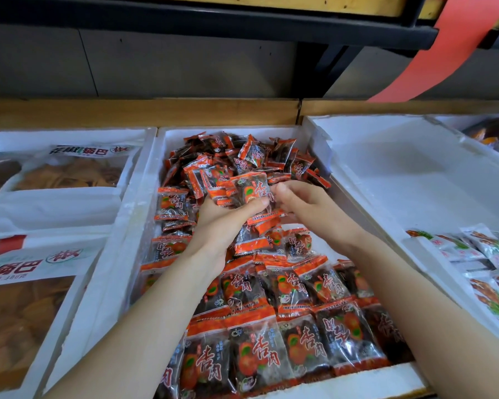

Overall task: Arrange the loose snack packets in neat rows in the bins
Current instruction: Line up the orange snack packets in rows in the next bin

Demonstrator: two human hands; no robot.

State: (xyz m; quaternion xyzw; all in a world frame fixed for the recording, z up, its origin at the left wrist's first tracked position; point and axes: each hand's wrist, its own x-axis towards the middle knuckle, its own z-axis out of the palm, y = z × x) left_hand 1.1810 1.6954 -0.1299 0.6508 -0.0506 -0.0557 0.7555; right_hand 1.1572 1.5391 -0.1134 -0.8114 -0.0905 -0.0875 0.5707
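On the shop shelf, the middle foam bin (144, 180) holds apricot snack packets: neat rows (285, 286) near me, a loose heap (242, 156) behind. My left hand (222, 223) grips a bunch of packets (251, 188) while my right hand (303, 203) pinches its edge. I judge I'm squaring a stack; next, it needs laying flush against the last row.

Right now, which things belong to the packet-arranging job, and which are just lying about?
In the job: left hand, right hand, held packets, loose pile, neat rows, middle bin.
Lying about: large crisp bags, white packets, red strip overhead.
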